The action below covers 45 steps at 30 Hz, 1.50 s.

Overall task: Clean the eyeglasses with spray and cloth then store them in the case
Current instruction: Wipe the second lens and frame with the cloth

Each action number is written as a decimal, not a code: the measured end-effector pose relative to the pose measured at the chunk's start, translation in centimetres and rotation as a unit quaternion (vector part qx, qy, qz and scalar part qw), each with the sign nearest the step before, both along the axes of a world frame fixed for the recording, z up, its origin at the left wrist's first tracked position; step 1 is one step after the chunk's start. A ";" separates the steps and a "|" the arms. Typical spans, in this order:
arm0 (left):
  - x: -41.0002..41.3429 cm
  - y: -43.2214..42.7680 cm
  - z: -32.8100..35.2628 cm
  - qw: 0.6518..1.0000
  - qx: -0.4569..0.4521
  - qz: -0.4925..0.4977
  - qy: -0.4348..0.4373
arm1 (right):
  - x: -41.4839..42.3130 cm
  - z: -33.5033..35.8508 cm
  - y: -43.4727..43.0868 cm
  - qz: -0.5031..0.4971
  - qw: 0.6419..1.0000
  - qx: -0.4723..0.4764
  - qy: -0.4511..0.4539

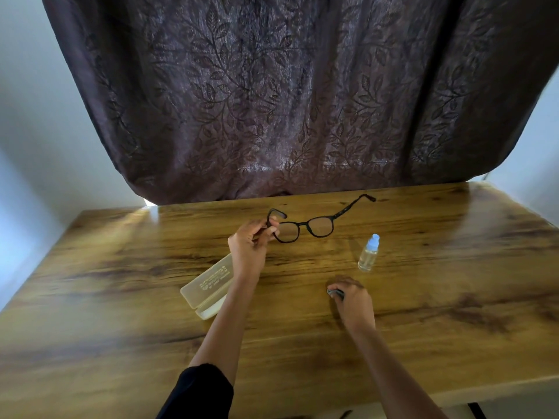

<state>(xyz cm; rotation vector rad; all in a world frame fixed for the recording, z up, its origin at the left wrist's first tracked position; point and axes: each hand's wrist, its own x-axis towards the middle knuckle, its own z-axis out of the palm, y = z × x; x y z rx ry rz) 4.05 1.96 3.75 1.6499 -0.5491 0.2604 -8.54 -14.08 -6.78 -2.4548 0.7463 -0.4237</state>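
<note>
One wooden table [121,297], eyeglasses [320,226], patterned curtain [272,86]

The cloth [335,293] is mostly hidden under the right hand [354,301]. The left hand [248,251] and wrist cover the far end of the case [205,289]; lid print too small to read. That hand also masks one corner of the glasses [306,226].

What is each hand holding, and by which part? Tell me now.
Left hand pinches the eyeglasses at the frame's end by one temple hinge. Right hand grips a bunched dark cloth, mostly hidden under it.
</note>
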 end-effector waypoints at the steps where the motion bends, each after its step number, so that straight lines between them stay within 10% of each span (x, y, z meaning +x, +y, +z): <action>1: 0.0 0.0 -0.1 1.000 -0.003 0.002 0.000 | 0.1 0.3 0.2 -0.014 1.000 0.006 -0.015; 13: -1.0 0.2 -0.4 0.999 0.005 0.034 -0.005 | 2.7 10.3 4.8 -0.046 0.953 -0.014 -0.299; 45: -2.7 2.6 -0.5 0.993 0.055 0.049 -0.094 | 4.1 11.6 9.4 0.016 0.978 -0.104 -0.180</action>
